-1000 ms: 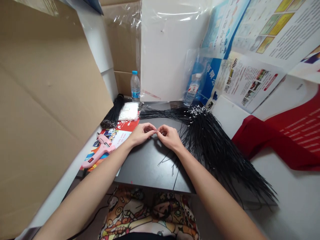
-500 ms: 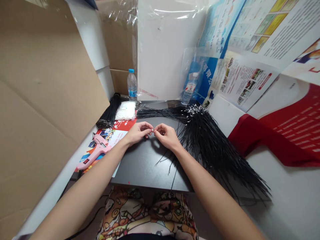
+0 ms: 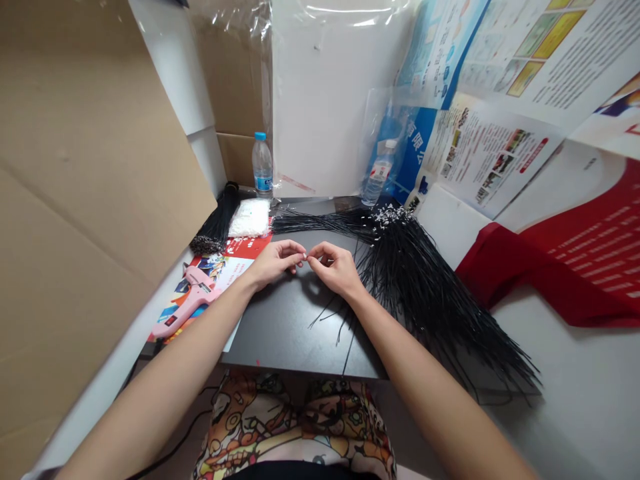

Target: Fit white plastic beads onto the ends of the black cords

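Over the dark tabletop [image 3: 280, 333], my left hand [image 3: 277, 263] and my right hand [image 3: 336, 270] meet fingertip to fingertip. A tiny white piece [image 3: 305, 257] shows at the left thumb and index finger, which are pinched on it. The right thumb and index finger are also pinched, right against that piece; what lies between them is too small to make out. Beside my right hand spreads a big bundle of black cords [image 3: 425, 287] with small white tips at the far end. More black cords [image 3: 320, 221] lie crosswise beyond my hands.
A pink glue gun [image 3: 193, 300] rests on a printed sheet [image 3: 240, 270] at left. Behind it are a bag of white pieces [image 3: 250, 218] and another black cord bundle [image 3: 220, 220]. Two bottles [image 3: 263, 167] stand at the back. A cardboard panel [image 3: 100, 200] closes the left side.
The view has shifted very slightly. Both hands stay together in nearly the same pinch around the tiny white piece, with only small finger movement.
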A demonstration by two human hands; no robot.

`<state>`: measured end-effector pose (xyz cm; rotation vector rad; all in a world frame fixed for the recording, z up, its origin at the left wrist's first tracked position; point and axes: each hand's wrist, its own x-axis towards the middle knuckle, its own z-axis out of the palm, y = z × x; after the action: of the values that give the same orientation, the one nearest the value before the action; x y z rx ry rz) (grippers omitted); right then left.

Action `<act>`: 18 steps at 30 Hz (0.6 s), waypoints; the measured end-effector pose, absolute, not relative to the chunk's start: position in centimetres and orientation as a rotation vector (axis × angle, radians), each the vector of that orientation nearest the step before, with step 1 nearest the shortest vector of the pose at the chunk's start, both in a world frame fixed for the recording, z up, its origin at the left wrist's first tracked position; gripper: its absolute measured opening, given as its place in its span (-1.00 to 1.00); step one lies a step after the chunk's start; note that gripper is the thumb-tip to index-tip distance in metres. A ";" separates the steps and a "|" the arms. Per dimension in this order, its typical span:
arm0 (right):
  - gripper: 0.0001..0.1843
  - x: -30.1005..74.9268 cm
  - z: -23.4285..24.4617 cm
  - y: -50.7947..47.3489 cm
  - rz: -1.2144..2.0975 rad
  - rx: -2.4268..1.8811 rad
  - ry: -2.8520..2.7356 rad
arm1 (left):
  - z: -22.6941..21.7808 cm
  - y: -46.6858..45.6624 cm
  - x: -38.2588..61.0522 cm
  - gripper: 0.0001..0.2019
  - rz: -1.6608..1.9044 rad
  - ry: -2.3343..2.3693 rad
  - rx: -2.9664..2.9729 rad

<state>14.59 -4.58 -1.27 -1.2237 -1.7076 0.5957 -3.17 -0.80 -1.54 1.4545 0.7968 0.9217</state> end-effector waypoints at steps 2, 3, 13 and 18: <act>-0.87 14.5 -1.2 -4.7 0.573 -1.247 -1.714 | -1.5 -0.8 -3.2 -0.64 0.912 0.804 1.459; -0.87 14.5 -1.1 -4.7 0.560 -1.259 -1.717 | -1.4 -0.8 -3.2 -0.65 0.909 0.808 1.464; -0.87 14.5 -0.9 -4.6 0.556 -1.343 -1.729 | -1.3 -1.0 -3.1 -0.67 0.945 0.831 1.529; -0.84 14.5 -0.9 -4.6 0.589 -1.352 -1.727 | -1.4 -1.0 -3.0 -0.66 0.956 0.828 1.564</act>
<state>14.51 -4.60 -0.87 -1.3515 -1.7270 0.5889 -2.99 -1.00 -1.38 1.5644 0.8278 0.9563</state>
